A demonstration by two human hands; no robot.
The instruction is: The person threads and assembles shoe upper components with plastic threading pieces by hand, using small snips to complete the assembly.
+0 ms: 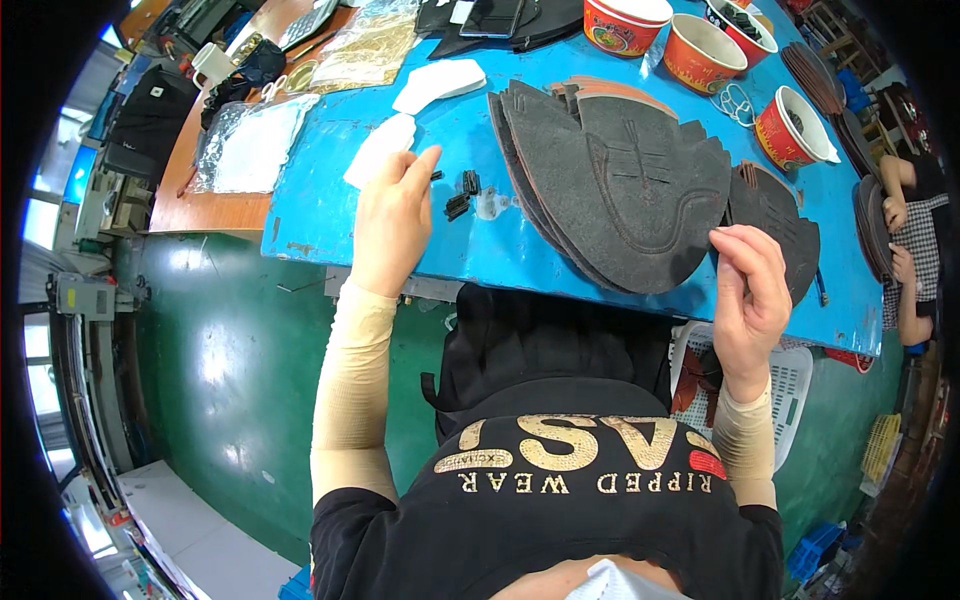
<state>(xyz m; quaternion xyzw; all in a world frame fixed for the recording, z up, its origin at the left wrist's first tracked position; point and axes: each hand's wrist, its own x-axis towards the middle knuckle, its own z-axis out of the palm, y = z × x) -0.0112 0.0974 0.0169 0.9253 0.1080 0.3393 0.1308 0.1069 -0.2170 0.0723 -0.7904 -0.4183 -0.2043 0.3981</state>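
Note:
A stack of large dark grey rounded leather-like panels [640,190] lies on the blue table in front of me, with stitched or pressed curved lines on the top one. My right hand [752,295] is at the stack's right edge, fingers bent and fingertips at the rim, thumb apart from them. My left hand [393,222] is raised left of the stack, its fingers curled together; what they hold, if anything, is hidden. Beside it lie several small black strips [463,193] on the table. White cut pieces [378,150] lie just beyond that hand.
Patterned paper tubs [703,55] stand at the far right, some with small black parts. Small scissors [735,104] lie near them. A smaller dark stack [775,215] sits to the right. A white basket [793,400] is below the table. Another person's hands [897,235] are at far right.

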